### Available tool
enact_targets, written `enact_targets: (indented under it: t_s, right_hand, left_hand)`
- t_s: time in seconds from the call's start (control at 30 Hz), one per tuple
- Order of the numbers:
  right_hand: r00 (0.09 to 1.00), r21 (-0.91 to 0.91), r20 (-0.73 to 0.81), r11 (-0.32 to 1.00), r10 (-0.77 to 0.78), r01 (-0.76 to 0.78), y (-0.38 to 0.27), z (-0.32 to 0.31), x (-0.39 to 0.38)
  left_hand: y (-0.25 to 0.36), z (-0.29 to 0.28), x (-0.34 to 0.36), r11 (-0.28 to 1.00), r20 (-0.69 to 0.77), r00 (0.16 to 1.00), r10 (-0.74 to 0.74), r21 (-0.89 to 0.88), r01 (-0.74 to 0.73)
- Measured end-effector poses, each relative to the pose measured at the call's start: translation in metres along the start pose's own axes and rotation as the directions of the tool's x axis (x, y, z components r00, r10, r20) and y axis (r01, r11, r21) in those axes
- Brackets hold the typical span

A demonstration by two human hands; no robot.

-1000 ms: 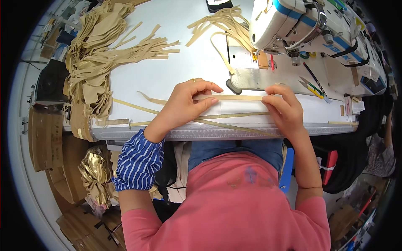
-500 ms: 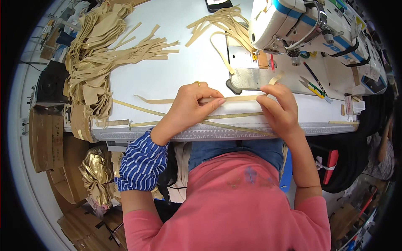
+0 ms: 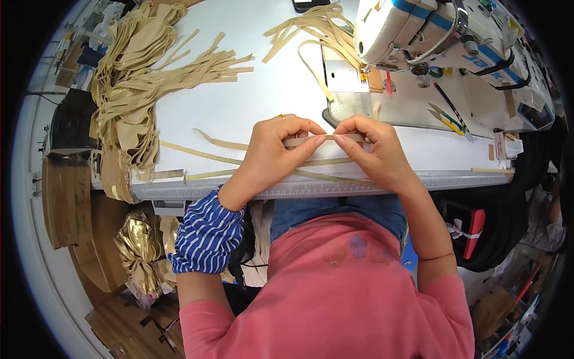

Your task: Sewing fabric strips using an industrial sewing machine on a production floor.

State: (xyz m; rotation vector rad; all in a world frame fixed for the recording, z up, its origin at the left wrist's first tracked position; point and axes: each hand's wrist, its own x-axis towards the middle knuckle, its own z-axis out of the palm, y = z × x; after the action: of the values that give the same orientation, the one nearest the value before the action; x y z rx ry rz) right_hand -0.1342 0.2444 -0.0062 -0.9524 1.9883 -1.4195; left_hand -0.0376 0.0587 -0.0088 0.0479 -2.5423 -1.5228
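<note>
Closest in is a pink shirt [image 3: 335, 293] and a blue and white striped sleeve cover [image 3: 206, 233], soft and bunched on the left arm. Just past them runs the pale edge of a white table [image 3: 251, 90], flat and smooth.

The left hand [image 3: 272, 152] and the right hand [image 3: 373, 152] sit side by side over the near part of the table. Both pinch one thin tan strip [image 3: 326, 139], a flat, bendy band like ribbon. The fingers are closed tight on it, thumbs under and fingertips on top, and the strip is stretched straight between the two hands. There is a small ring on the left hand.

Under the hands lie more long tan strips [image 3: 197, 154], thin and a bit wavy, flat on the table. The hands cover part of them.

To the left a big floppy pile of tan cloth pieces [image 3: 128, 90] hangs over the table edge, with long tails spread out.

Farther back a loose bunch of tan strips [image 3: 311, 30] is curled by a white sewing machine [image 3: 412, 30], hard and shiny, with a grey metal plate [image 3: 341, 75] below it. Small snips [image 3: 445, 116] lie on the machine's base to the right
</note>
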Motion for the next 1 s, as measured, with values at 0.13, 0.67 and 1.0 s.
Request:
enact_targets:
  t_s: [0.13,0.67,1.0]
  right_hand:
    - [0.99,-0.114,-0.053,0.986,-0.132,0.126,-0.001,0.0,0.001]
    - [0.981,0.634,0.084,0.75,0.175,-0.189,0.0,0.007,0.005]
    - [0.997,0.648,0.033,0.757,0.074,-0.078,0.003,0.01,0.005]
  left_hand:
    - [-0.002,0.002,-0.001,0.999,-0.031,1.0,0.002,-0.036,-0.003]
    - [0.002,0.012,-0.004,0.977,-0.225,0.951,0.213,0.022,-0.214]
    - [-0.006,0.019,-0.005,0.958,-0.281,0.944,0.172,-0.174,-0.227]
